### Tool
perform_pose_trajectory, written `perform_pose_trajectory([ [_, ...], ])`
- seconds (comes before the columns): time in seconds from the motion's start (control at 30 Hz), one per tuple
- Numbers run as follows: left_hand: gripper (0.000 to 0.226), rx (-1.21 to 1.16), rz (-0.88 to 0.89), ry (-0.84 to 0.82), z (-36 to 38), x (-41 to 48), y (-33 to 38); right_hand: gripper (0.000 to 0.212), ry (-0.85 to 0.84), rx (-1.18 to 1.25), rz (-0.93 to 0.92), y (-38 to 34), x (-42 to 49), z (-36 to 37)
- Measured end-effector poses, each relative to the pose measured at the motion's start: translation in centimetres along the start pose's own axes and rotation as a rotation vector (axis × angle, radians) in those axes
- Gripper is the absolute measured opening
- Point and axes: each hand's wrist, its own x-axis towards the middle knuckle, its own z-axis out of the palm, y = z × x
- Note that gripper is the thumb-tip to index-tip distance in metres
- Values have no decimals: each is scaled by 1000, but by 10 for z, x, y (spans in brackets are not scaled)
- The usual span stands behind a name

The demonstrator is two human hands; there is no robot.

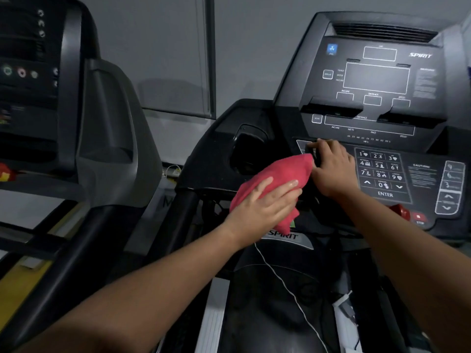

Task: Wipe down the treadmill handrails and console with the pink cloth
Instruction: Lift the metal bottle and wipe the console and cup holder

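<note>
Head view. Pink cloth (275, 184) is bunched, near frame centre, lying on the lower left edge of the treadmill console (430, 174); its bottom corner hangs over the edge. Left hand (265, 202) lies on top of the cloth, fingers straight and spread a little, pressing it flat, no curl round it. Right hand (331, 169) is at 2 o'clock of the cloth, touching its upper tip. Its fingers curl over a dark object (311, 151) with the thumb underneath; grip narrow, can't tell what the object is.

Number keypad (379, 174) with ENTER sits just at 3 o'clock of the right hand. Red stop button (418, 216) at 4 o'clock of the keypad. Display panel (377, 80), screens dark, at 12 o'clock of the right hand, SPIRIT logo on it. Cup holder (247, 149) at 11 o'clock of the cloth, close by.

SPIRIT badge (283, 235) at 6 o'clock, just under the cloth. Thin white cable (280, 276) runs from beneath the left wrist toward 5 o'clock. Second treadmill (76, 98) fills the 9 o'clock side, well apart from both hands.
</note>
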Motion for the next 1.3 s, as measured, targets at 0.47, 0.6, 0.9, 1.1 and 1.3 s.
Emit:
perform_pose_trajectory([
  [0.47,107,-846,-837,-264,-8,-70,1,48,16,-17,28,-5,2,-1],
  [0.6,64,-994,-951,-194,-22,-59,1,44,20,-20,19,-6,0,0],
  [0.9,74,-548,-816,-26,-20,16,9,38,44,-9,16,-7,0,1],
  [1.1,69,-842,-802,-216,-29,43,-18,40,52,-23,16,-6,1,3],
  [1.3,25,-1477,-911,-619,-16,3,-51,39,31,18,20,-4,3,0],
])
